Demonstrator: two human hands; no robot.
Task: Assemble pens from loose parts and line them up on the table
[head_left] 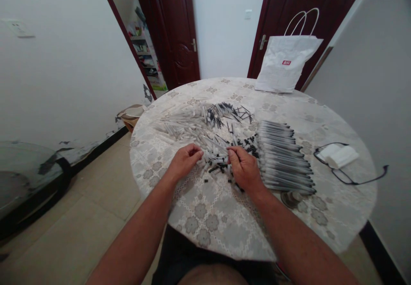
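Note:
My left hand is closed in a pinch at the near left edge of a heap of white and black pen caps and small plugs. Whatever its fingertips hold is too small to make out. On the heap's right side, my right hand pinches what looks like a slim, clear pen barrel, pointing up and to the left. Beyond the hands lie loose translucent barrels and dark-tipped refills. Assembled pens lie side by side in a row, right of my right hand.
A patterned cloth covers the round table. Eyeglasses and a white tissue roll lie at the right. A small round brownish object sits near the pens. At the back stands a white paper bag.

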